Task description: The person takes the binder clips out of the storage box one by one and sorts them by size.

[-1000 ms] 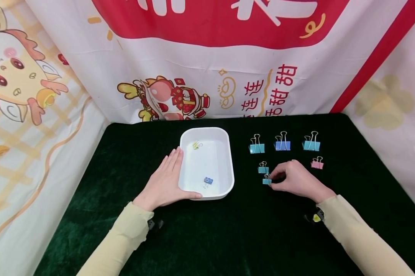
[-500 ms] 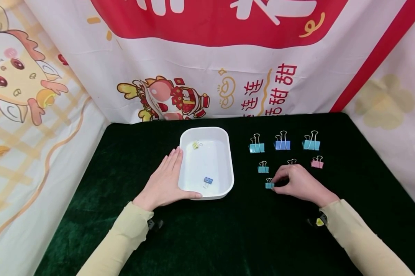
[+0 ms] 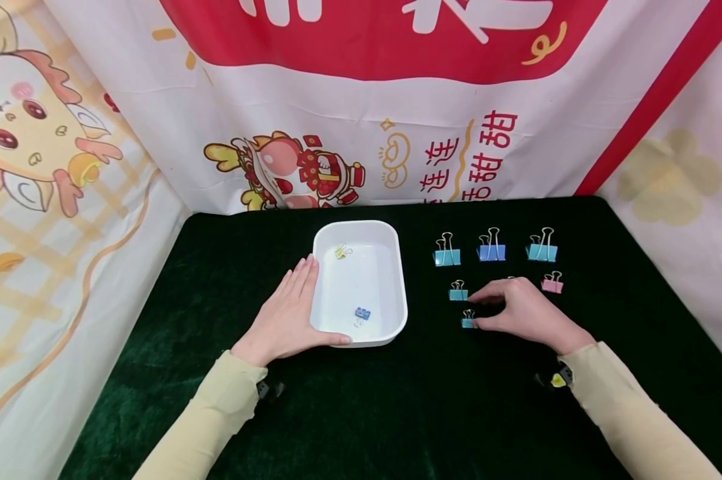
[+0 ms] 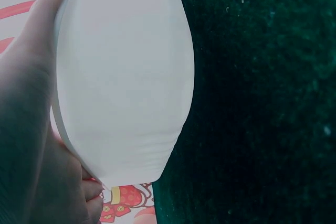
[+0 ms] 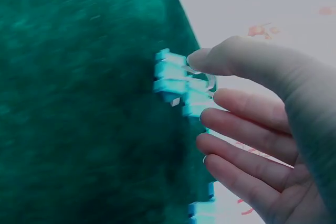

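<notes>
In the head view my left hand point(image 3: 283, 313) lies along the left side of a white tray point(image 3: 317, 300), fingers extended and thumb over its near rim. My right hand point(image 3: 525, 313) is beside a small teal binder clip point(image 3: 468, 319), which stands upright on the dark green cloth. Its thumb point(image 5: 207, 61) is at that clip in the right wrist view, and the other fingers are spread apart from it. Just behind stands a slightly larger teal binder clip point(image 3: 458, 294), close to the index fingertip. Another clip is mostly hidden behind the right hand.
Inside the tray lie a yellow binder clip point(image 3: 342, 251) and a blue binder clip point(image 3: 363, 313). A back row holds a large teal clip point(image 3: 447, 257), a blue clip point(image 3: 491, 253) and another teal clip point(image 3: 542, 252). A pink clip point(image 3: 552, 285) stands at the right.
The small teal clip has shifted slightly right and toward the front, away from the other teal clip. My right fingers then parted from their pinch on it. The left hand has stayed still.
</notes>
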`<move>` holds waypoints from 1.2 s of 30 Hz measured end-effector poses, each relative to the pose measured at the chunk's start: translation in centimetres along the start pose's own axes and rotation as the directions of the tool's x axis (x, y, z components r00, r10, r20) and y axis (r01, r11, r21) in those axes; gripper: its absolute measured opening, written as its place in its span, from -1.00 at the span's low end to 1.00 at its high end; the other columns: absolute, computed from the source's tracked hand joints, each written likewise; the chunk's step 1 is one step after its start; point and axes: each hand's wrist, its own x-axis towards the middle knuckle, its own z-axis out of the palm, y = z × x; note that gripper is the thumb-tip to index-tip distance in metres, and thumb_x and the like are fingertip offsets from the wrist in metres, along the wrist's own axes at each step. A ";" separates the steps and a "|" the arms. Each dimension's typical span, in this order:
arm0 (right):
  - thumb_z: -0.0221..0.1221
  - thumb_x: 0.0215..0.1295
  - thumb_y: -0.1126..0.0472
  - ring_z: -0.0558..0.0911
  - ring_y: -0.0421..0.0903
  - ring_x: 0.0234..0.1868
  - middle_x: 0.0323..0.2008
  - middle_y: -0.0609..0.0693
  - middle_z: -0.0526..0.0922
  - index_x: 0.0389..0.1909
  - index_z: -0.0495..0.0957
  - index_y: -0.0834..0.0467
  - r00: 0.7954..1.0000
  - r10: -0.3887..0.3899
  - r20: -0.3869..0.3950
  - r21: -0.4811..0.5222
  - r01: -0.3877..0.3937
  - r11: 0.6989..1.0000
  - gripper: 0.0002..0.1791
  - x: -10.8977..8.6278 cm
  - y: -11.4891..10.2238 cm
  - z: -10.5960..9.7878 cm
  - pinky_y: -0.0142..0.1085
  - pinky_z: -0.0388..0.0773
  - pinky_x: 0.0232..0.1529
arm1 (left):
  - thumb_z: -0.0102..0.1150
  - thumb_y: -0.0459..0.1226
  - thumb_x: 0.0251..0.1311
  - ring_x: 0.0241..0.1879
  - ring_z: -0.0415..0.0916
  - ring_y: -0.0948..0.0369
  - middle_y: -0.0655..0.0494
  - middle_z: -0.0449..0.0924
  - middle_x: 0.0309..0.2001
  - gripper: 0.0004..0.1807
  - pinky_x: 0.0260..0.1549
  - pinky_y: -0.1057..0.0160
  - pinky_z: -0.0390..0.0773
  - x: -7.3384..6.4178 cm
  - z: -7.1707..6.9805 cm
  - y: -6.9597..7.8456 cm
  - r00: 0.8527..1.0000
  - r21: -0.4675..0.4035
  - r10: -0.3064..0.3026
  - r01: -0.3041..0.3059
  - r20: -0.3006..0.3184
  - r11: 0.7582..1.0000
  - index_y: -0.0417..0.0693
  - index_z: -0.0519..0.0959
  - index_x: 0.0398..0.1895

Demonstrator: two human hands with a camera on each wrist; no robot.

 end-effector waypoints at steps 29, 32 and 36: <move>0.57 0.06 0.05 0.70 -0.08 0.00 0.02 -0.08 0.72 0.05 0.73 0.10 0.964 -0.263 -0.034 0.095 0.265 0.959 -0.49 5.5 -9.4 1.4 -0.17 0.68 -0.05 | 0.12 0.66 -0.23 0.59 -0.39 0.14 0.07 -0.35 0.65 0.56 0.51 0.00 -0.19 0.0 0.1 -0.1 1.000 -0.004 -0.004 0.004 -0.019 1.000 -0.09 -0.24 0.66; 0.56 0.08 0.03 0.68 -0.10 0.05 0.04 -0.08 0.71 0.06 0.72 0.09 0.961 -0.276 -0.002 0.101 0.275 0.956 -0.49 6.0 -10.1 2.2 -0.15 0.66 0.02 | 0.09 0.67 -0.23 0.59 -0.39 0.13 0.06 -0.35 0.65 0.56 0.51 -0.01 -0.19 0.0 0.1 0.0 1.000 0.000 -0.002 0.002 -0.018 1.000 -0.09 -0.24 0.66; 0.52 0.14 0.00 0.67 -0.16 0.06 0.05 -0.08 0.71 0.09 0.72 0.05 0.956 -0.290 0.040 0.101 0.284 0.953 -0.50 6.7 -10.9 3.4 -0.19 0.64 0.06 | 0.05 0.69 -0.24 0.59 -0.38 0.11 0.05 -0.35 0.65 0.57 0.51 -0.03 -0.17 0.0 0.0 0.0 1.000 0.004 0.004 -0.004 -0.019 1.000 -0.10 -0.23 0.66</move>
